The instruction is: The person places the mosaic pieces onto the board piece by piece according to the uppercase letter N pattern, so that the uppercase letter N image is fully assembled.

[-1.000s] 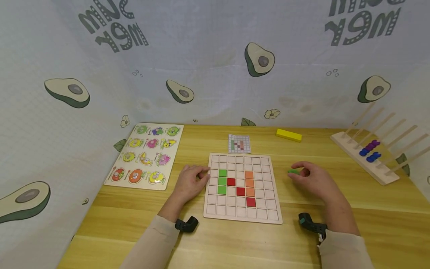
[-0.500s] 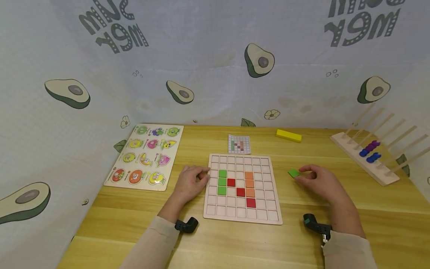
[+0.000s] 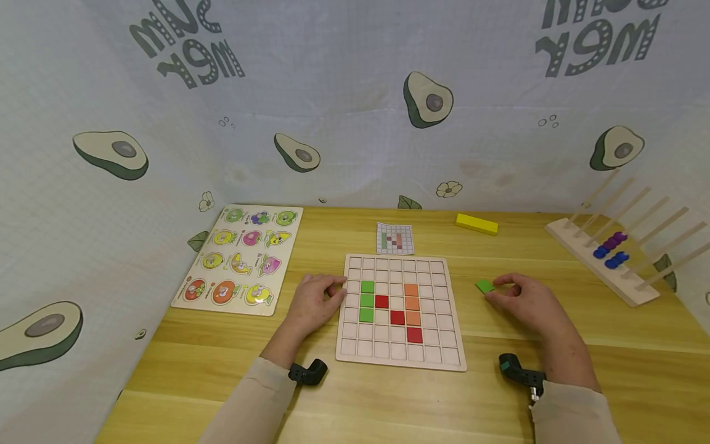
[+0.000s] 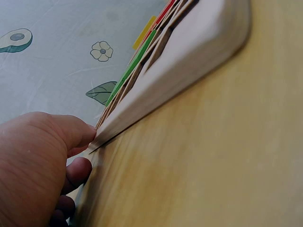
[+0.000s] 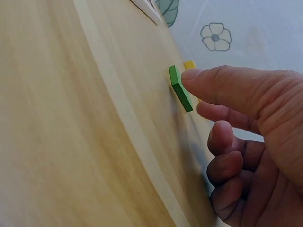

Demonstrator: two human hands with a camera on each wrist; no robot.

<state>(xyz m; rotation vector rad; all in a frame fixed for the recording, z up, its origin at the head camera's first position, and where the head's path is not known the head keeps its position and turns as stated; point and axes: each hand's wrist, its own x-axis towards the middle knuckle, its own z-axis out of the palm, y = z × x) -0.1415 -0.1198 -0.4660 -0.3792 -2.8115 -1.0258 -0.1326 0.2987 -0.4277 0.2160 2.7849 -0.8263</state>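
At the right of the board, my right hand (image 3: 529,302) pinches a small square green tile (image 3: 485,285) by its near corner. In the right wrist view the thumb lies on one face of the green tile (image 5: 181,90), which shows close over the tabletop, and the other fingers curl behind it. A pale wooden grid board (image 3: 440,356) lies flat in the middle. Green, red and orange tiles sit in some of its squares. My left hand (image 3: 313,302) rests relaxed at the board's left edge, with the thumb and forefinger at the rim.
Behind the board lies a printed card (image 3: 395,238) with a coloured grid. A yellow bar (image 3: 477,224) stands back right. A fruit puzzle board (image 3: 238,259) lies left. At far right is a wooden peg rack (image 3: 596,259) with blue and purple beads. Printed cloth hangs behind.
My right hand has drawn slightly right and the green tile has turned, so its flat face now shows in the head view. My left hand and the board keep their places.
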